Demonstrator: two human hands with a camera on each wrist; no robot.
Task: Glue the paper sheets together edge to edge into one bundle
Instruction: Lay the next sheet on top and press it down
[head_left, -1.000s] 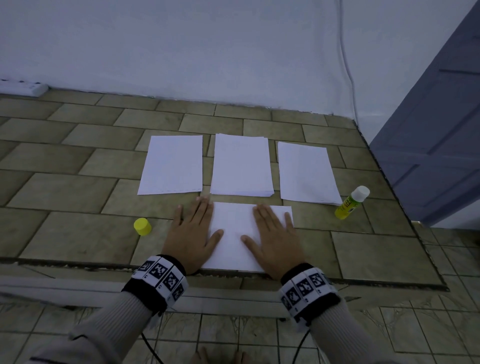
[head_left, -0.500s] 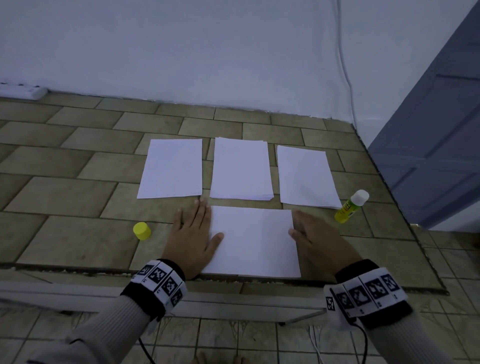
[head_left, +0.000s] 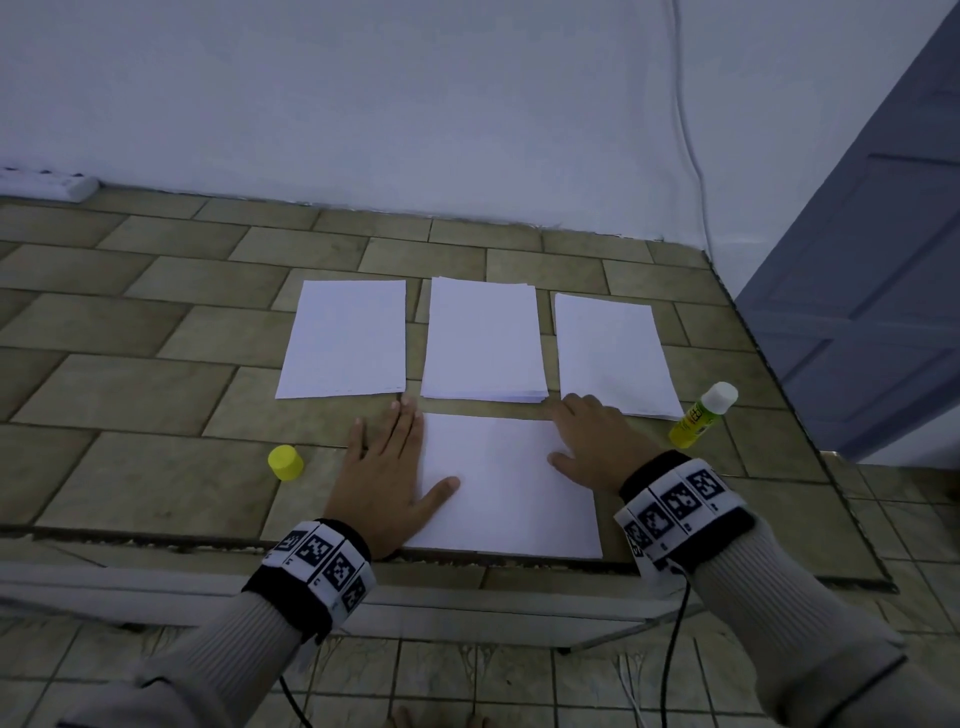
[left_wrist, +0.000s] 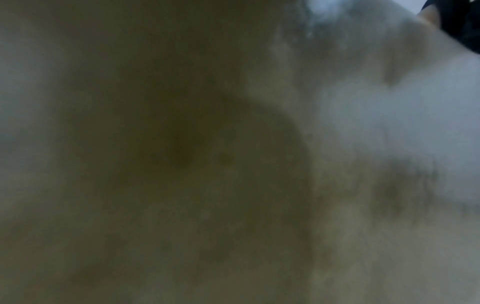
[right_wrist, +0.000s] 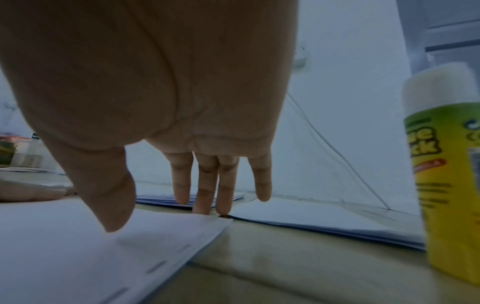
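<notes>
Left hand (head_left: 382, 480) lies flat, fingers straight, on the left edge of the near bundle of sheets (head_left: 506, 486), thumb on the paper and the other fingers on the tiled ledge (head_left: 130, 395); it grips nothing. Right hand (head_left: 597, 444) rests with straight fingers at the bundle's far right corner, thumb on the sheet, also gripping nothing. In the head view the bundle lies at the ledge's front edge, long axis left to right. Beyond it three stacks of paper (head_left: 482, 340) lie in a row, long axes pointing away toward the wall. An uncapped glue stick (head_left: 701, 415) stands just right of the rightmost stack; its yellow cap (head_left: 285, 462) sits well apart, left of the left hand.

Left wrist view: dark and blurred; nothing can be told from it.

Right wrist view: fingers (right_wrist: 223, 189) reach down, straight, with tips at the bundle's corner (right_wrist: 215, 221); the glue stick (right_wrist: 451, 185) stands upright close by on the right.

Risk, as a judgement: uneven pressure from either hand could skew the upper sheets before the glue sets, spoiling edge alignment. The bundle sits at the ledge's lip and could slide off. The right forearm could topple the open glue stick, and its exposed tip may dry.
</notes>
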